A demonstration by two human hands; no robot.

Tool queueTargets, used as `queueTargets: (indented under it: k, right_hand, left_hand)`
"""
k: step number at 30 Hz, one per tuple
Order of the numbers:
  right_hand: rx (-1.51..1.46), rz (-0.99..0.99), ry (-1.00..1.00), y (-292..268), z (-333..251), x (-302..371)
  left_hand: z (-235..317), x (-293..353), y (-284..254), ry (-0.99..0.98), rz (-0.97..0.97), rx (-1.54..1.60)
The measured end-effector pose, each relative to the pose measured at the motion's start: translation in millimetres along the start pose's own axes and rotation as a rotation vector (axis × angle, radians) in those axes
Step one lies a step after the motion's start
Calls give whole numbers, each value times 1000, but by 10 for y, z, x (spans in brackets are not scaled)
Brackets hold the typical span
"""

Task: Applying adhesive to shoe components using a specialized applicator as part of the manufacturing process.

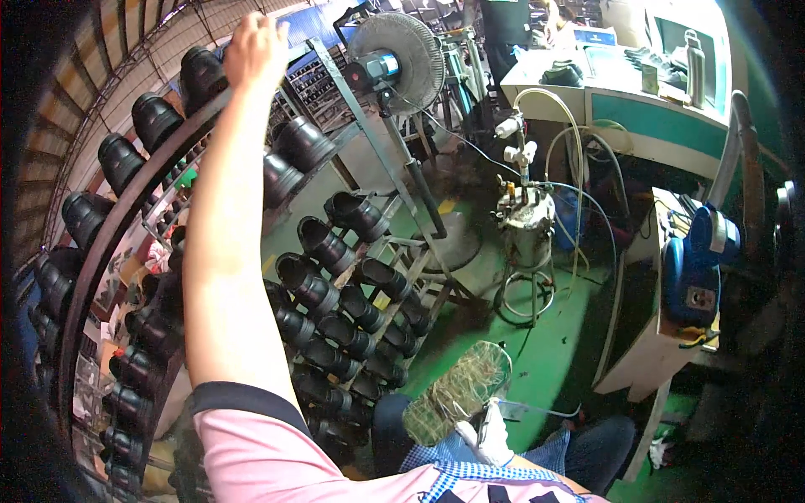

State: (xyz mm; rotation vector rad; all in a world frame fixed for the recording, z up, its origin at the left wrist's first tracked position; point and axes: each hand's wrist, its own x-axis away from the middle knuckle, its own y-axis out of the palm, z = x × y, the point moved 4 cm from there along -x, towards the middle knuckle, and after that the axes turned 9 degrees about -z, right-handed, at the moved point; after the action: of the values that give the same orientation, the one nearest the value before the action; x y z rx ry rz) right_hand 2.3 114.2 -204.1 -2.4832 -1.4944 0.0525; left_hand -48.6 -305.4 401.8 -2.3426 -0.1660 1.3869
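My left hand point(255, 54) is raised at the end of a stretched arm, at the top of a curved rack point(159, 159). It is beside a black shoe point(201, 80) on the top row. Its fingers bend away and their tips are hidden, so whether they grip anything cannot be told. Low in the middle, my right hand point(495, 436), in a white glove, is closed around a small hose-fed gun point(484, 417) with a thin blue hose. Just left of it, over my knee, lies a long pad point(453, 394) covered in stringy, straw-coloured residue.
Several black shoes point(335, 327) fill slanted rack rows ahead. A large fan point(394, 63) stands behind them. Right of centre is a metal pressure tank point(528, 230) with hoses. A bench with a blue machine point(692, 281) is at right; a white-topped table point(620, 90) stands behind.
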Motion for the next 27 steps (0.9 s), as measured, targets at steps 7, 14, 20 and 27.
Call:
queueTargets:
  k: [7,14,20,27]
  right_hand:
    - [59,-19,-63,20,58,-70]
    - [30,169,-312,-177,-226,-16]
    - [-70,178,-210,-213,-315,139]
    - [-291,85,-243,-209,-449,94]
  left_hand:
    - [94,923,595,62,-815,294]
    - [126,1480,-289,234,-570,786]
    - [521,3038,-1219,438,-358,943]
    - [1025,5170,-1543,719,-681,1223]
